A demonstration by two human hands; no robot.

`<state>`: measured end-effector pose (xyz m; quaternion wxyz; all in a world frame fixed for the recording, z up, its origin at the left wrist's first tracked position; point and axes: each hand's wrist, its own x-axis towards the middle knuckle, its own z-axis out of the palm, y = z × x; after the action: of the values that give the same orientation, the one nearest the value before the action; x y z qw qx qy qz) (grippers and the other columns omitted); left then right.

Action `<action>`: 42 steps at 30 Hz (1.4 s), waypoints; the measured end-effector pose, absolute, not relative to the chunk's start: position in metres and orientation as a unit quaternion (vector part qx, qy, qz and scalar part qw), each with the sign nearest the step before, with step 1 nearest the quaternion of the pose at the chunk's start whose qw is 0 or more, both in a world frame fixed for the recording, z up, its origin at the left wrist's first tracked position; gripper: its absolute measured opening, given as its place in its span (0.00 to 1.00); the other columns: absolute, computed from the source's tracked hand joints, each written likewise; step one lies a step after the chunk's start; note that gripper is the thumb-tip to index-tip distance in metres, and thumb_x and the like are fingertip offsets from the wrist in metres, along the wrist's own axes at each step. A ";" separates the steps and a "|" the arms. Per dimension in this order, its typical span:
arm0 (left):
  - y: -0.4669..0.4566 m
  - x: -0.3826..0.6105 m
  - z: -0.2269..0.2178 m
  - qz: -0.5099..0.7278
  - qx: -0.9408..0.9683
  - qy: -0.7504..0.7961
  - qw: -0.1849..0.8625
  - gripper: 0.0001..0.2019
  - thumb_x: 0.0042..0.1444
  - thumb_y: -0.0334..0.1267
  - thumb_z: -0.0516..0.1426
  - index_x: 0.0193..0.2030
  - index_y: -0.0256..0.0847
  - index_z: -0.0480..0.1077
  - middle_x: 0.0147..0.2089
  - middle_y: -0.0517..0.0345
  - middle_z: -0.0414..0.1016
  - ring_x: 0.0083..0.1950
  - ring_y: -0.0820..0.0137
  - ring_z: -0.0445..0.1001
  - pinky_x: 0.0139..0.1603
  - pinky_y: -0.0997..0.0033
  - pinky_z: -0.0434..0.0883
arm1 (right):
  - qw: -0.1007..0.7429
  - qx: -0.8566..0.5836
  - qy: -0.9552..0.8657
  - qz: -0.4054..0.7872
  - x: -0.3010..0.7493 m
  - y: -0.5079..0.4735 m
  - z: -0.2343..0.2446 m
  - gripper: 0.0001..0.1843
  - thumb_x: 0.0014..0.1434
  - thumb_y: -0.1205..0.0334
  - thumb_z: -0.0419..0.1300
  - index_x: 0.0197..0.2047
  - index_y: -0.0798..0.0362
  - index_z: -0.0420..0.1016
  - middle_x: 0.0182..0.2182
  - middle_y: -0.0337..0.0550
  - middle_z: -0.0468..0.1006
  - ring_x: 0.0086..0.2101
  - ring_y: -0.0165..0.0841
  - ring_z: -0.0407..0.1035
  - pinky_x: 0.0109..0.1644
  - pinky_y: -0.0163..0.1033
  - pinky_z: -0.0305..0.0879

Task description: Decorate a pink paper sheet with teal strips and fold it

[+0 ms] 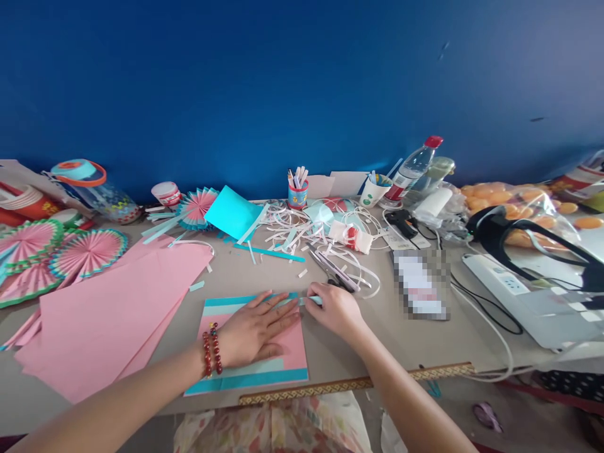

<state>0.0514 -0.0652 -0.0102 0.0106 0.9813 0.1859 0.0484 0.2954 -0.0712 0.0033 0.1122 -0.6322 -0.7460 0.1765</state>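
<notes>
Left hand (pixel 257 330) lies flat, fingers spread, on a banded pink sheet (pixel 293 343) at the lower centre of the frame. Right hand (pixel 334 309), fingers curled in, pinches the end of a pale strip (pixel 313 301) at the sheet's upper right corner.

Work present: a blue lower band (pixel 255 379) runs along the near edge, and a blue upper band (pixel 226 301) along the far edge. Beside each lies a pale band; the near one (pixel 274 365) stops short of the right edge, leaving pink exposed there. The far pale band is partly covered by the left hand, so its full run cannot be confirmed.

Assessment: banding of this sheet appears well advanced but incomplete. It lies flat, with no pleats visible. Pleated paper rosettes (pixel 89 253) at the left of the frame appear finished. Large pink sheets (pixel 117 308), left of centre, show no bands on their visible faces and appear unworked. Scissors (pixel 334 269) lie just beyond the right hand, near paper offcuts (pixel 283 225) at centre.
</notes>
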 end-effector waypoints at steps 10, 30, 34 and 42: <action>-0.062 0.057 -0.010 0.097 0.972 0.205 0.066 0.29 0.66 0.52 0.49 0.68 0.39 0.57 0.71 0.49 0.57 0.70 0.57 0.55 0.69 0.53 0.57 | 0.116 -0.626 -0.747 0.195 0.298 -0.075 0.009 0.05 0.60 0.61 0.56 0.36 0.50 0.73 0.34 0.40 0.79 0.36 0.33 0.72 0.36 0.33 0.55; -0.043 0.060 -0.013 0.081 0.984 0.160 -0.011 0.17 0.70 0.34 0.46 0.62 0.39 0.65 0.65 0.52 0.67 0.59 0.65 0.66 0.57 0.61 0.65 | 0.164 -0.595 -0.748 0.244 0.307 -0.071 0.005 0.07 0.60 0.58 0.58 0.33 0.50 0.72 0.29 0.36 0.76 0.31 0.30 0.69 0.34 0.32 0.55; -0.043 0.059 -0.014 0.074 0.985 0.158 -0.008 0.18 0.69 0.34 0.46 0.63 0.39 0.64 0.66 0.53 0.66 0.60 0.65 0.64 0.60 0.61 0.62 | 0.176 -0.592 -0.742 0.259 0.308 -0.070 0.006 0.08 0.60 0.57 0.57 0.32 0.50 0.72 0.28 0.35 0.75 0.30 0.29 0.68 0.33 0.32 0.54; -0.040 0.057 -0.012 0.081 0.984 0.158 0.005 0.17 0.70 0.36 0.46 0.62 0.40 0.65 0.66 0.55 0.66 0.61 0.66 0.64 0.60 0.63 0.60 | 0.185 -0.585 -0.748 0.254 0.307 -0.072 0.005 0.05 0.60 0.61 0.57 0.32 0.50 0.72 0.29 0.36 0.76 0.30 0.29 0.68 0.34 0.32 0.54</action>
<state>0.0573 -0.0403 -0.0119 0.0053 0.9841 0.1578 0.0809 0.3070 -0.0723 0.0051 0.1848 -0.5847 -0.7479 0.2542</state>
